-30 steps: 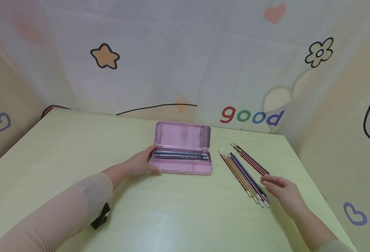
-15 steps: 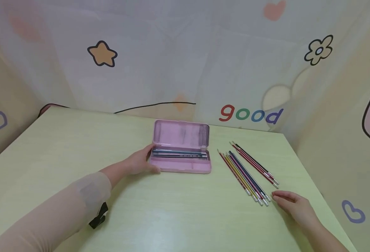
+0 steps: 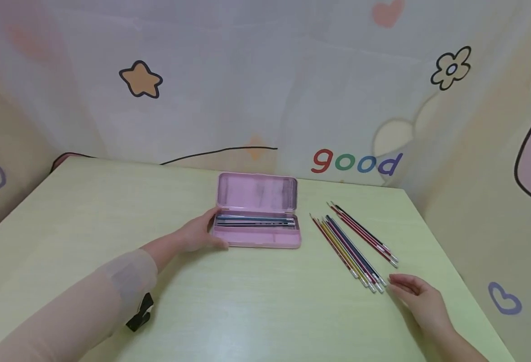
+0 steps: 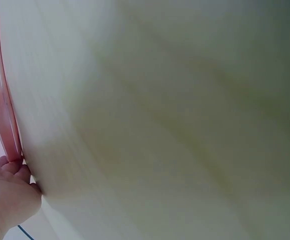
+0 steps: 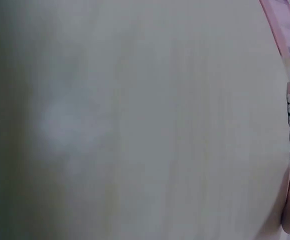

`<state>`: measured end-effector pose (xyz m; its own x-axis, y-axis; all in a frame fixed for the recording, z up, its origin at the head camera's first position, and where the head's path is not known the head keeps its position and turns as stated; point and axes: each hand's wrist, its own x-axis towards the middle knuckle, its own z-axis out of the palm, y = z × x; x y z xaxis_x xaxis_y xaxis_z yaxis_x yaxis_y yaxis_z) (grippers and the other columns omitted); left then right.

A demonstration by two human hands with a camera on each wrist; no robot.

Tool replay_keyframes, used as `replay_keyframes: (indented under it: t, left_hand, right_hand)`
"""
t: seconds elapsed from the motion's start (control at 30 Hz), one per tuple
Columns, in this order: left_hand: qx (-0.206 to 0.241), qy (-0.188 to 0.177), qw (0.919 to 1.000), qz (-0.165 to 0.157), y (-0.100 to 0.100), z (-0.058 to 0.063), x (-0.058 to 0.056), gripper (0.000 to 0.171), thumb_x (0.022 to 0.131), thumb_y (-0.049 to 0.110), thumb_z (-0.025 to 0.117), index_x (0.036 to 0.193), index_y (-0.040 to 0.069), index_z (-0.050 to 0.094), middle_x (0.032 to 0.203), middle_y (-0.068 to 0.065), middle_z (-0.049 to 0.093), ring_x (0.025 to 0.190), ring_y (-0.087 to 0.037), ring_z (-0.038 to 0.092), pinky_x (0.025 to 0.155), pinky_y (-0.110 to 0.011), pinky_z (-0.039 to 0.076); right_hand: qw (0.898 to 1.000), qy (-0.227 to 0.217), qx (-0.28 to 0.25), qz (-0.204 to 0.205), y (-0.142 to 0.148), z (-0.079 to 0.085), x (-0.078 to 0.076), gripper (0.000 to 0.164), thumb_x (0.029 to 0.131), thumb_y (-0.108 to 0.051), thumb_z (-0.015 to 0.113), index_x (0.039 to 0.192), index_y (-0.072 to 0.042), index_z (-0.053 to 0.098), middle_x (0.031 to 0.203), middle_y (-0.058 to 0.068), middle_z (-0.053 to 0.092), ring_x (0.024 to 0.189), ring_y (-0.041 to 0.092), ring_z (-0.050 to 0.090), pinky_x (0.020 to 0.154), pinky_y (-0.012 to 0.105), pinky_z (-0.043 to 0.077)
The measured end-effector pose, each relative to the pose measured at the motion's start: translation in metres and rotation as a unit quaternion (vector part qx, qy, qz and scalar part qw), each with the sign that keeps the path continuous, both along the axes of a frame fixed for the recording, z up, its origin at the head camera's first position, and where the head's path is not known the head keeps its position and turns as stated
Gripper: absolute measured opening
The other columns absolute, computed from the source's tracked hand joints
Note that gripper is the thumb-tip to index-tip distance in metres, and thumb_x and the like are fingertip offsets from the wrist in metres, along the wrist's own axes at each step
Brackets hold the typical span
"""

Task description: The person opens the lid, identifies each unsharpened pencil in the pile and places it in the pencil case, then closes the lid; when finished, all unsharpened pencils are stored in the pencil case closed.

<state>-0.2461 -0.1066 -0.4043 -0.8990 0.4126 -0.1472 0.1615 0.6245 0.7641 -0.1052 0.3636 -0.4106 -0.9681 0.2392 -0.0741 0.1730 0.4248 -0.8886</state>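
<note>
A pink pencil case lies with its lid raised at the middle of the table, with several dark pencils in its rear compartment. My left hand grips the case's left end, thumb at the front corner and fingers at the back. To the right of the case lies a bundle of several red, yellow, purple and dark pencils, erasers toward me. Beyond it is a smaller group of red and black pencils. My right hand rests by the bundle's eraser ends, fingers loosely bent and holding nothing.
The pale wooden table extends to both sides and toward me. A printed fabric backdrop rises behind its far edge and along both sides. A black bow hangs at the left sleeve.
My right hand has let go of the red and black pencils, drawn back toward me, and now sits by the bundle's eraser ends. The left hand has stayed on the pencil case.
</note>
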Motion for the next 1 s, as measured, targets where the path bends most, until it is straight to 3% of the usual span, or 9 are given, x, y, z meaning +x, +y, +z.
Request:
replay_keyframes:
  t: [0.1, 0.37, 0.77, 0.9, 1.0]
  left_hand:
    - [-0.004, -0.001, 1.0, 0.002, -0.001, -0.001, -0.001, 0.107, 0.074, 0.034, 0.079, 0.149, 0.003, 0.009, 0.151, -0.021, 0.019, 0.138, -0.035, 0.018, 0.111, -0.047, 0.017]
    - [-0.006, -0.008, 0.9999, 0.005, -0.001, -0.001, 0.0, 0.107, 0.075, 0.036, 0.078, 0.149, 0.004, 0.008, 0.152, -0.02, 0.017, 0.138, -0.035, 0.016, 0.111, -0.047, 0.016]
    - [-0.002, -0.005, 1.0, 0.003, -0.003, 0.004, 0.002, 0.106, 0.075, 0.034, 0.078, 0.149, 0.004, 0.008, 0.152, -0.02, 0.018, 0.138, -0.035, 0.017, 0.111, -0.047, 0.016]
    - [0.0, 0.0, 1.0, -0.001, -0.003, 0.003, 0.001, 0.106, 0.075, 0.033, 0.078, 0.149, 0.003, 0.008, 0.151, -0.02, 0.019, 0.138, -0.035, 0.017, 0.111, -0.047, 0.016]
    - [0.002, 0.002, 1.0, -0.004, -0.001, 0.002, 0.001, 0.106, 0.075, 0.034, 0.078, 0.149, 0.002, 0.008, 0.151, -0.021, 0.019, 0.138, -0.035, 0.018, 0.111, -0.047, 0.016]
  right_hand:
    - [1.0, 0.017, 0.016, -0.006, -0.004, -0.003, 0.0, 0.048, 0.085, -0.016, 0.07, 0.119, 0.012, 0.053, 0.095, -0.017, 0.066, 0.084, -0.01, 0.058, 0.074, 0.009, 0.047]
    - [0.994, 0.028, 0.1, -0.025, -0.013, -0.005, -0.001, 0.041, 0.085, -0.019, 0.069, 0.115, 0.008, 0.058, 0.112, 0.019, 0.063, 0.082, -0.014, 0.053, 0.072, 0.007, 0.046]
    - [0.984, 0.051, 0.169, -0.037, -0.02, -0.005, -0.013, 0.022, 0.086, -0.01, 0.068, 0.104, 0.002, 0.064, 0.1, 0.015, 0.067, 0.077, -0.012, 0.052, 0.067, 0.006, 0.044]
    - [0.987, 0.028, 0.154, -0.028, -0.017, 0.002, -0.015, 0.024, 0.086, -0.01, 0.066, 0.105, 0.004, 0.064, 0.097, 0.012, 0.068, 0.076, -0.011, 0.053, 0.066, 0.008, 0.045]
    - [0.993, 0.008, 0.117, -0.034, -0.012, 0.009, -0.017, 0.028, 0.087, -0.011, 0.066, 0.108, 0.006, 0.062, 0.092, 0.0, 0.069, 0.076, -0.012, 0.053, 0.066, 0.009, 0.047]
